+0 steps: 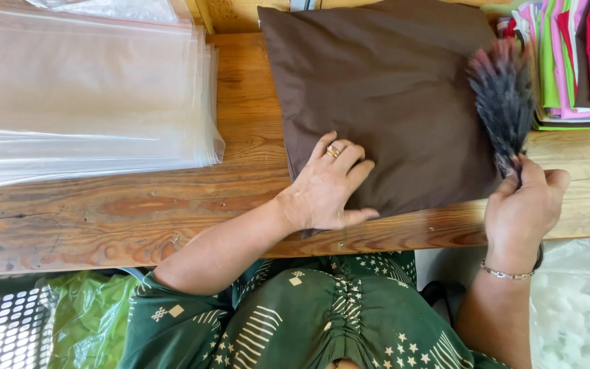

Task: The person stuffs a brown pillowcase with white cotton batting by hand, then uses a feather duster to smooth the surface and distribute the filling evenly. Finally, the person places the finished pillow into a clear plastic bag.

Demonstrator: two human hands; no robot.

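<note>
Plain brown cushion (384, 102), blurred dark grey brush (503, 102), green patterned dress (308, 314)

The left hand (326, 184) is lying flat, palm down, with its fingers spread and a ring on one finger. The right hand (524, 205) is curling closed, fingertips pinching together, with a thin bracelet at the wrist.

A dark brown cushion (384, 102) lay flat on the wooden worktop (124, 205), plump and smooth, its near edge under the left grip (326, 188), which pressed palm-down on it. A grey-black bristle brush (503, 102), blurred, stood above the right grip (524, 205), held by its handle over the cushion's right edge.
</note>
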